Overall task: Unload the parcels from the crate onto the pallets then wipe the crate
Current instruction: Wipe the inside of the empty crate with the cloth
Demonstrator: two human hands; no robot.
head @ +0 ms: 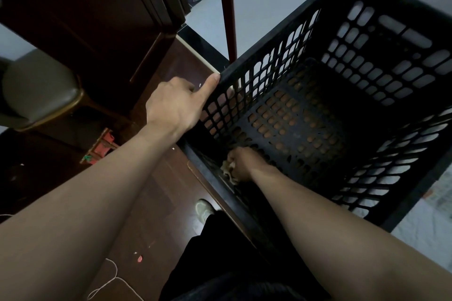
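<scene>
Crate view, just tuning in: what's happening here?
A person is wiping the black crate. The left-hand grip holds its left rim, apparently steadying it, while the right-hand grip presses a crumpled cloth into the near bottom corner inside. No parcels show in the crate, so unloading looks done.

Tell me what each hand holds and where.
The left hand grips the crate by its left wall's rim, thumb along the edge. The right hand holds a crumpled cloth bunched in its fingers, inside the crate.
</scene>
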